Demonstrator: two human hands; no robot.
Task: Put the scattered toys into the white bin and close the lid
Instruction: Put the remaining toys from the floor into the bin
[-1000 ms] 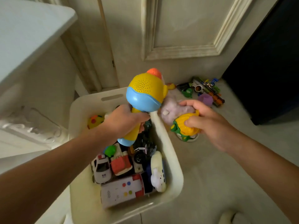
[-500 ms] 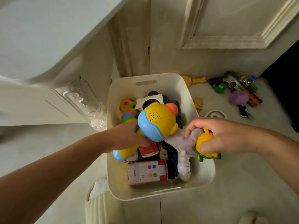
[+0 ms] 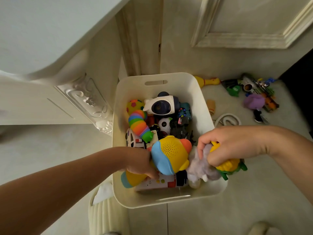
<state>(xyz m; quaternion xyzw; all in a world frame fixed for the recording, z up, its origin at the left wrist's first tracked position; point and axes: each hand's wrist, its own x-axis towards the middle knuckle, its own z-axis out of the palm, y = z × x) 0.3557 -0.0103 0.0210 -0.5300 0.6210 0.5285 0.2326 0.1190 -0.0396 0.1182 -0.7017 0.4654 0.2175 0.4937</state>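
- Far left: white carved furniture [image 3: 88, 97], corner scrollwork just beside the bin's left wall.
- Left hand [image 3: 140, 162] clenched around the yellow handle of a toy microphone [image 3: 169, 155], blue-and-yellow head with orange tip lying over the near part of the bin.
- White bin [image 3: 201, 97] on the pale floor, open, no lid on it, already crowded with toys.
- Inside, left side: rainbow segmented caterpillar [image 3: 138, 123], spotted yellow ball [image 3: 134, 105] at its far end.
- Inside, far middle: white-and-navy astronaut toy [image 3: 161, 106]; black-and-white ball [image 3: 165, 124] nearer.
- Inside, near edge: white toy with coloured buttons [image 3: 159, 183] under the microphone.
- Right hand [image 3: 227, 145] grasping two toys together above the bin's near right corner: grey plush [image 3: 201, 168] and yellow-green corn toy [image 3: 232, 166].
- Right of the bin, on the floor: white ring [image 3: 227, 118], yellow rubber chicken [image 3: 207, 81], purple toy [image 3: 254, 101], toy gun [image 3: 257, 89], all outside the bin.
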